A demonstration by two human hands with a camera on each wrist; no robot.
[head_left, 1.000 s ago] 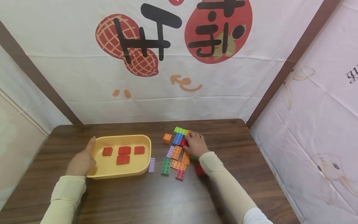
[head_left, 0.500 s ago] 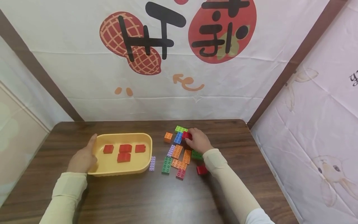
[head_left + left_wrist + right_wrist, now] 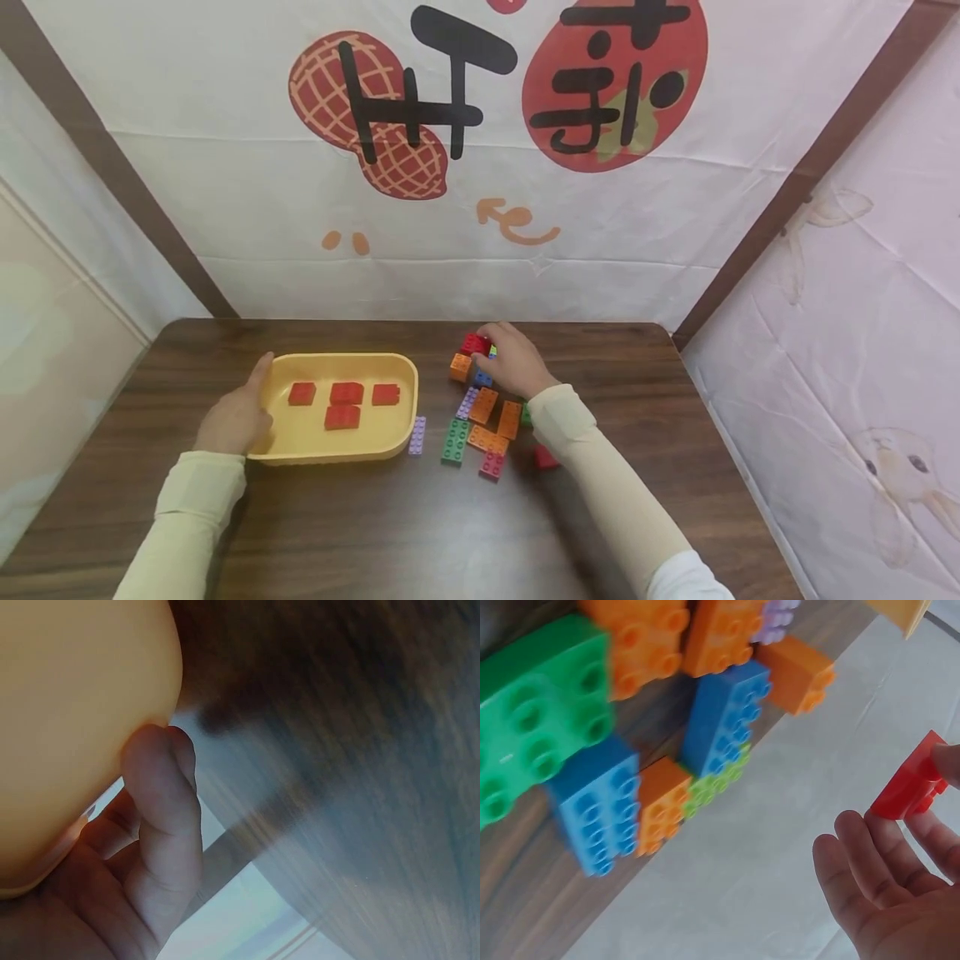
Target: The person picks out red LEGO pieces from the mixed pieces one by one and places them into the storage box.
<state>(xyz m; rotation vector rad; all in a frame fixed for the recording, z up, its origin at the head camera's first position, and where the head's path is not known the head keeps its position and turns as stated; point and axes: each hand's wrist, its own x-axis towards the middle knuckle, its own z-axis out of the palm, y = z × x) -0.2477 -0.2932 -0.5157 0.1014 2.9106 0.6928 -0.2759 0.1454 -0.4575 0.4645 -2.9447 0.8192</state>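
Note:
My right hand (image 3: 513, 360) pinches a red toy brick (image 3: 474, 344) above the loose bricks. In the right wrist view the red brick (image 3: 911, 780) sits between thumb and fingertips, away from the other bricks. My left hand (image 3: 236, 419) holds the left end of a yellow tray (image 3: 405, 446), its index finger along the rim. Up close in the left wrist view, the fingers (image 3: 169, 817) lie against the tray's wall (image 3: 82, 690). Inside the tray lie several red bricks (image 3: 342, 417), spaced apart except for two set close together near the middle.
Right of the tray lies a loose group of bricks: orange (image 3: 487, 440), green (image 3: 455, 442), dark pink (image 3: 491, 465) and blue (image 3: 720, 716). A thin purple brick (image 3: 417, 436) lies beside the tray's right wall. Under my right forearm is another red brick (image 3: 545, 457). A printed curtain (image 3: 450, 283) hangs behind the table.
My right hand has taken hold of the red brick among the others, lifted it and carried it left. My left hand stays at the tray. The head view has shifted slightly.

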